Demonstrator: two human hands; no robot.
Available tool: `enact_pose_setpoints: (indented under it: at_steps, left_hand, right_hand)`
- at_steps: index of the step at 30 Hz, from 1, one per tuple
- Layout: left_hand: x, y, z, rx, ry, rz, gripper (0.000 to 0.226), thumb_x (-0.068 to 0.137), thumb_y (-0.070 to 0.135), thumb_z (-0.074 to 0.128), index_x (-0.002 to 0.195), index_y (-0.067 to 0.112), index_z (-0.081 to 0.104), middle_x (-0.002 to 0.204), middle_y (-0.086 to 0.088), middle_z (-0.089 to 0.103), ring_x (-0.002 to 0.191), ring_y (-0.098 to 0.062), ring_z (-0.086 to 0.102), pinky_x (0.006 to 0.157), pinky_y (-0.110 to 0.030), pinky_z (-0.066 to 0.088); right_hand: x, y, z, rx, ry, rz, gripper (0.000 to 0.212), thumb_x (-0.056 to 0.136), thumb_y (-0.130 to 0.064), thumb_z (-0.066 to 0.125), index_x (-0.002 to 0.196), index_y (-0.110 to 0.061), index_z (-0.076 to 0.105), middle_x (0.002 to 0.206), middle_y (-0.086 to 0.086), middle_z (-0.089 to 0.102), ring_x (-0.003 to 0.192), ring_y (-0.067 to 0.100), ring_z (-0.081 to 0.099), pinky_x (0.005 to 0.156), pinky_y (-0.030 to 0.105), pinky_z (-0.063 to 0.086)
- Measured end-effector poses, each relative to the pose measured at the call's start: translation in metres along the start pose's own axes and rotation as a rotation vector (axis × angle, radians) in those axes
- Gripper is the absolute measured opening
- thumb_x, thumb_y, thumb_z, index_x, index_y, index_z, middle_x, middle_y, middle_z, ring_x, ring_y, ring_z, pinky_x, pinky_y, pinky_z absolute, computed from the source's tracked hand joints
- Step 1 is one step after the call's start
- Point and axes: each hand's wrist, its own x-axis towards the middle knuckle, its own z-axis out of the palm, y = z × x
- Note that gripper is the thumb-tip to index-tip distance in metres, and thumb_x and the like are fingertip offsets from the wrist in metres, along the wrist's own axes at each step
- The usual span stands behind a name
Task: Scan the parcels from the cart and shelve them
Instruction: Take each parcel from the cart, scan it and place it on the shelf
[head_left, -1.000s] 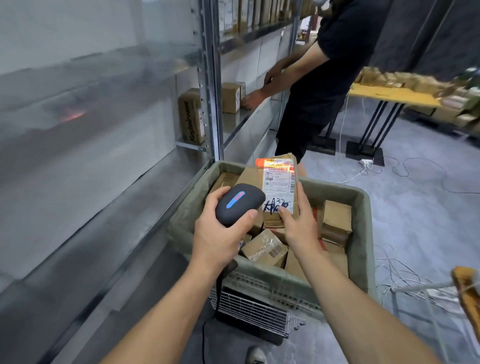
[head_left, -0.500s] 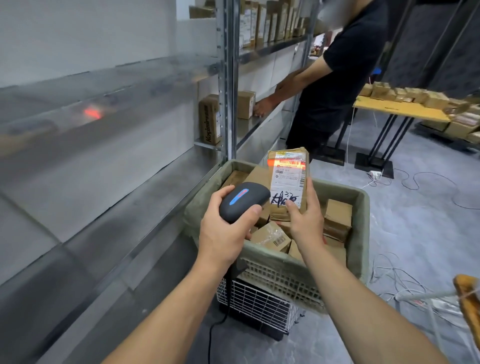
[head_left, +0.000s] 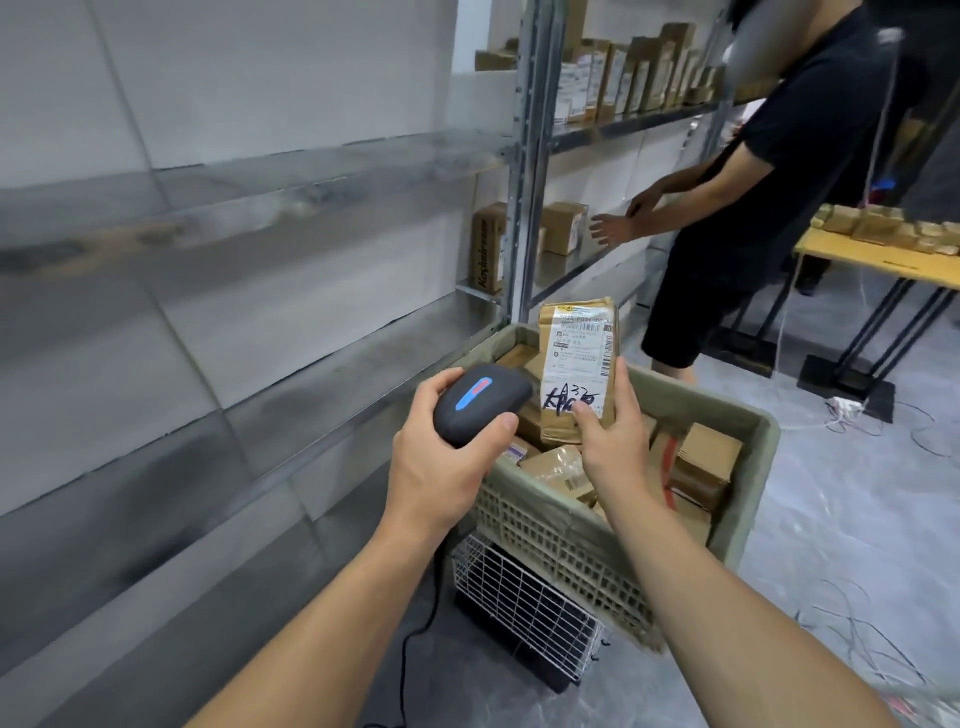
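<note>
Above the cart (head_left: 754, 480), the right hand (head_left: 613, 441) clamps its fingers on an upright parcel (head_left: 579, 358), label facing the scanner (head_left: 480, 402) gripped by the left hand (head_left: 441, 467) just beside it, apparently to read the barcode before shelving.

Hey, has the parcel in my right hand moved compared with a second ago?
No: the parcel stays upright over the back-left corner of the cart; only the view shifted.
</note>
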Motion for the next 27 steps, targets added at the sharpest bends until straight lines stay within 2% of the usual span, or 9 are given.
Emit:
enact_pose_setpoints:
  at_steps: [2,5,8,10,12,16,20,24,27]
  left_hand:
    - [-0.009,0.005,-0.010,0.021,0.058,0.015,0.058,0.062,0.056,0.080,0.115,0.049,0.058,0.104,0.014,0.073,0.077,-0.018,0.069,0.081,-0.047,0.061]
    - [-0.024,0.014,-0.029,0.041,0.154,0.033,0.059,0.061,0.055,0.079,0.115,0.047,0.059,0.103,0.019,0.072,0.079,-0.017,0.069,0.081,-0.050,0.061]
    - [-0.039,0.022,-0.052,0.075,0.246,0.035,0.059,0.060,0.057,0.078,0.115,0.046,0.059,0.099,0.020,0.072,0.077,-0.017,0.069,0.081,-0.051,0.061]
    - [-0.049,0.026,-0.068,0.098,0.302,0.040,0.060,0.060,0.058,0.077,0.115,0.046,0.059,0.098,0.017,0.073,0.076,-0.019,0.070,0.079,-0.048,0.061]
    - [-0.060,0.031,-0.084,0.114,0.353,0.051,0.057,0.060,0.057,0.077,0.113,0.047,0.058,0.099,0.013,0.074,0.076,-0.022,0.070,0.076,-0.041,0.062]
    - [-0.085,0.045,-0.119,0.111,0.458,0.076,0.050,0.065,0.045,0.079,0.110,0.044,0.058,0.097,0.009,0.073,0.066,-0.018,0.067,0.057,-0.020,0.053]
    - [-0.108,0.057,-0.160,0.143,0.566,0.092,0.049,0.066,0.046,0.079,0.111,0.045,0.057,0.096,0.011,0.072,0.066,-0.019,0.068,0.057,-0.020,0.053]
    - [-0.130,0.071,-0.211,0.153,0.687,0.126,0.051,0.064,0.049,0.079,0.110,0.048,0.057,0.093,0.013,0.072,0.069,-0.023,0.068,0.059,-0.025,0.054]
    - [-0.150,0.085,-0.254,0.145,0.752,0.167,0.057,0.062,0.051,0.079,0.115,0.042,0.058,0.097,0.010,0.072,0.070,-0.023,0.067,0.060,-0.027,0.056]
  right_hand:
    - [-0.006,-0.007,0.007,0.047,-0.031,-0.040,0.075,0.097,-0.019,0.064,0.157,-0.040,0.025,0.161,-0.010,0.033,0.148,0.013,0.030,0.123,0.046,0.026]
    - [-0.017,-0.019,0.022,0.083,-0.112,-0.064,0.075,0.096,-0.019,0.064,0.157,-0.040,0.025,0.162,-0.011,0.032,0.147,0.013,0.031,0.123,0.046,0.026]
    - [-0.032,-0.034,0.040,0.095,-0.192,-0.082,0.077,0.094,-0.032,0.064,0.145,-0.068,0.019,0.160,-0.010,0.036,0.146,0.018,0.036,0.119,0.053,0.031]
    - [-0.043,-0.044,0.052,0.116,-0.243,-0.094,0.077,0.091,-0.038,0.063,0.138,-0.077,0.015,0.159,-0.010,0.037,0.146,0.019,0.037,0.118,0.056,0.033]
    - [-0.054,-0.058,0.064,0.155,-0.280,-0.118,0.078,0.090,-0.037,0.063,0.144,-0.069,0.016,0.159,-0.011,0.037,0.145,0.016,0.037,0.119,0.053,0.033]
    - [-0.079,-0.090,0.091,0.221,-0.349,-0.178,0.076,0.094,-0.030,0.064,0.152,-0.053,0.020,0.156,-0.011,0.041,0.142,0.014,0.041,0.119,0.048,0.034]
    - [-0.109,-0.128,0.123,0.304,-0.438,-0.242,0.074,0.097,-0.025,0.064,0.155,-0.044,0.024,0.155,-0.009,0.043,0.139,0.013,0.044,0.118,0.043,0.037]
    - [-0.147,-0.169,0.158,0.419,-0.534,-0.295,0.073,0.096,-0.026,0.064,0.148,-0.055,0.023,0.155,-0.011,0.042,0.139,0.014,0.045,0.114,0.048,0.043]
    - [-0.182,-0.204,0.182,0.523,-0.602,-0.314,0.069,0.096,-0.025,0.063,0.144,-0.059,0.027,0.154,-0.011,0.043,0.137,0.014,0.048,0.110,0.046,0.047]
